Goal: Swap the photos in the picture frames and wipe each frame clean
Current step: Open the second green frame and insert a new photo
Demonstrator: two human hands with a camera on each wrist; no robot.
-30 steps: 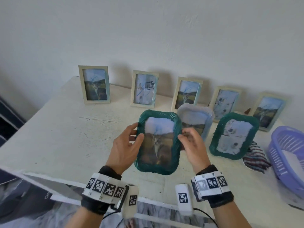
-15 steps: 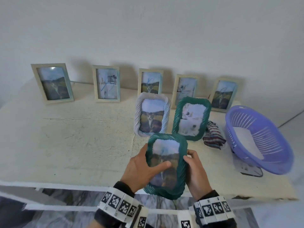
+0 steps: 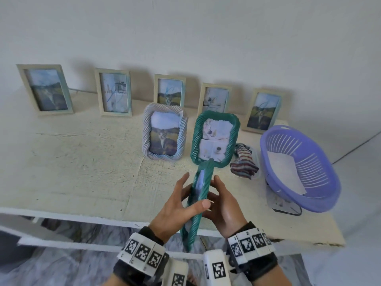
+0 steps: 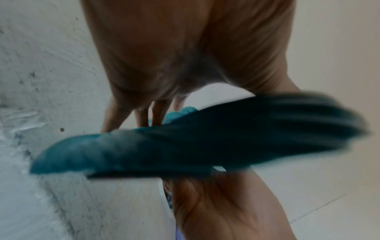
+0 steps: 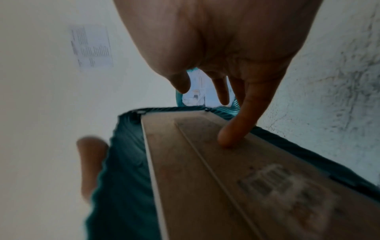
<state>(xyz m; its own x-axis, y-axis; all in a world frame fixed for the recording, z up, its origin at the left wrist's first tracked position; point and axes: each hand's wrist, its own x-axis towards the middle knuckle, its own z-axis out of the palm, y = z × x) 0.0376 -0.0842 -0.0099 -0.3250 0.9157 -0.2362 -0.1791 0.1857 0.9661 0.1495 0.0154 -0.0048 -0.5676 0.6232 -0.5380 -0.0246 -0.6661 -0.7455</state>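
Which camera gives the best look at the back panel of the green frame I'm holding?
The right wrist view: the tan back panel fills it, with the right hand pressing a fingertip on it. The head view shows the held green frame only edge-on between both hands, panel hidden. The left wrist view shows just a blurred green rim.
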